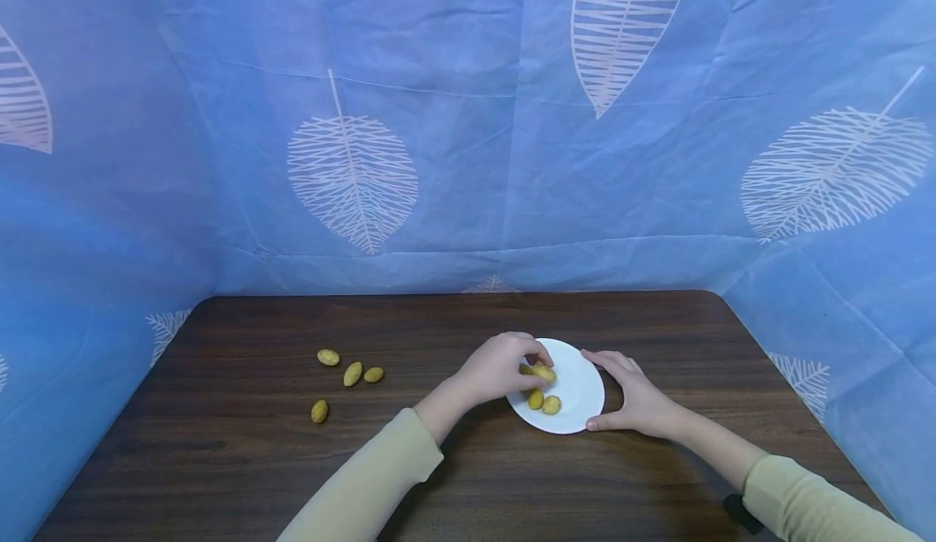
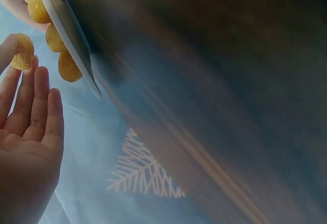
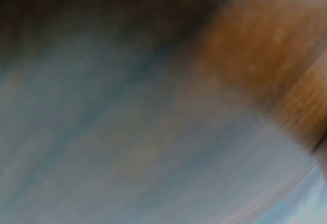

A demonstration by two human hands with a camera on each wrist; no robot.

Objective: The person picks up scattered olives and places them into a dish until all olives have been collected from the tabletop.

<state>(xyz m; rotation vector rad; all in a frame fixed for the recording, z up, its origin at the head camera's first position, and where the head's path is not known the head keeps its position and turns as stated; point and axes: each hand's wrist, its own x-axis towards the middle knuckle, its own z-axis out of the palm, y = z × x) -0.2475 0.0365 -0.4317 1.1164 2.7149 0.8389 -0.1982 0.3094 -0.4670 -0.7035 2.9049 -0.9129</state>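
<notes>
My left hand reaches over the left side of a round white plate. Its thumb and fingertips pinch a small yellow potato, seen close up in the left wrist view. More small potatoes lie on the plate near those fingers, partly hidden by the hand. From the right, my right hand holds the plate's rim, thumb at the near edge and fingers at the far edge. Away to the left on the table lie several loose potatoes. Only blurred surfaces fill most of the right wrist view.
The dark wooden table has rounded far corners. Blue cloth with white leaf prints hangs behind it and along both sides. A small black object shows beside the right sleeve.
</notes>
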